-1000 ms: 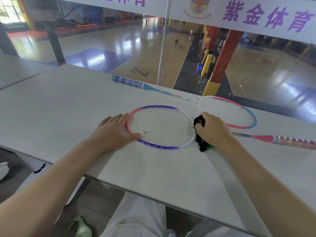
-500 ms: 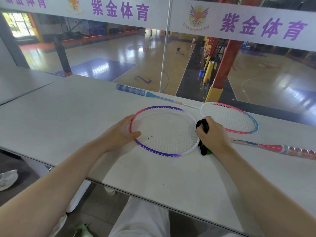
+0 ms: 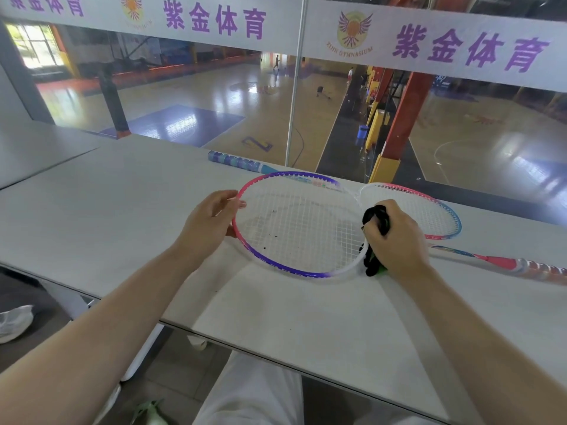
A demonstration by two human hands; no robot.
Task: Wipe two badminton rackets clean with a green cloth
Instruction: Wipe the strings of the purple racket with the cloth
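The near racket (image 3: pixel 299 223) has a pink and purple rim, and its head is tipped up off the table (image 3: pixel 122 210). Black specks sit on its strings. The left hand (image 3: pixel 208 223) grips the pink edge. The right hand (image 3: pixel 395 237) squeezes a dark cloth (image 3: pixel 376 240) against the white edge. The far racket (image 3: pixel 423 210) lies flat just behind, by the window.

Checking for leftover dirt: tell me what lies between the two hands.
In the head view, the strung face of the purple and pink racket, with dark specks on it, spans between the left hand and the right hand holding the cloth.
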